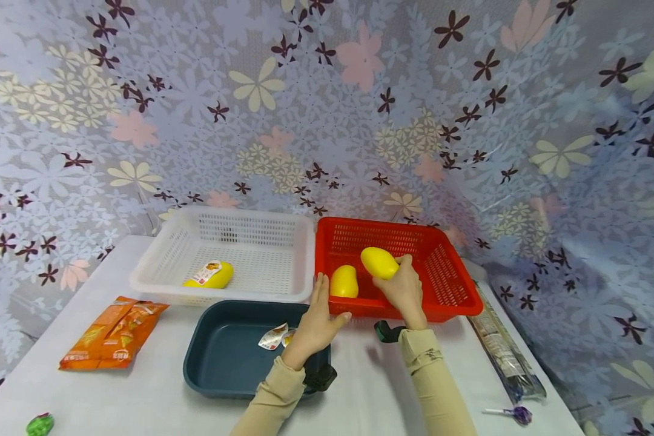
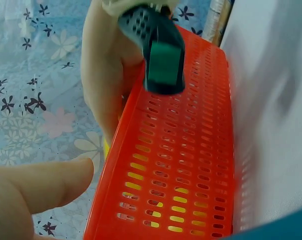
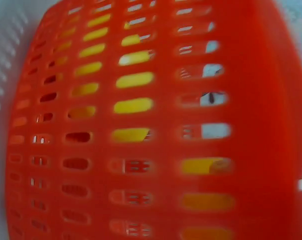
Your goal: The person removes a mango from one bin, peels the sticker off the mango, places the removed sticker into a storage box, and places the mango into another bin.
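In the head view my right hand (image 1: 403,292) grips a yellow mango (image 1: 378,261) over the red basket (image 1: 452,281). A second mango (image 1: 344,282) lies in the basket's left front corner. My left hand (image 1: 316,324) is at that basket's front left rim, fingers straight and thumb out to the side. The left wrist view shows its thumb (image 2: 51,185) beside the rim. Through the basket's slots the right wrist view shows patches of yellow; the right hand's fingers are mostly hidden there. A labelled mango (image 1: 212,275) lies in the white basket (image 1: 261,242).
A dark blue tray (image 1: 223,363) with labels (image 1: 273,337) inside stands in front of the white basket. Left are an orange snack packet (image 1: 117,332) and a green wrapped sweet (image 1: 40,424). Right are a long clear packet (image 1: 504,348) and a lollipop (image 1: 521,415).
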Demonstrator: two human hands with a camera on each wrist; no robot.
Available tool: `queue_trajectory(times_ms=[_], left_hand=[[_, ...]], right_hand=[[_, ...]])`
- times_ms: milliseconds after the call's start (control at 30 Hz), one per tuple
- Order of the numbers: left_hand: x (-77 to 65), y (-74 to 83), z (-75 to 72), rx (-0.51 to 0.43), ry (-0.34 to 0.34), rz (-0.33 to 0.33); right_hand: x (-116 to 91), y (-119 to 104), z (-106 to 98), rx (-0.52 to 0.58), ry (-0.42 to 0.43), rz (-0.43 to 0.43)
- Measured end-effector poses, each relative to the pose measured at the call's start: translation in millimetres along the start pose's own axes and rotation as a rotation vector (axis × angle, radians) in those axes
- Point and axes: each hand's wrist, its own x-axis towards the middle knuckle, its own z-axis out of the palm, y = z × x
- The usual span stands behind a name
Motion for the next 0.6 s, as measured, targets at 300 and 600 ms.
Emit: queue_trajectory(times_ms=[300, 600], left_hand=[[0.2, -1.0, 1.2, 0.009, 0.006, 0.012], [0.8, -4.1, 2.5, 0.022, 0.006, 0.013]], right_hand=[[21, 4, 9, -0.093, -0.163, 0.013], [26, 6, 11, -0.101, -0.378, -0.092]])
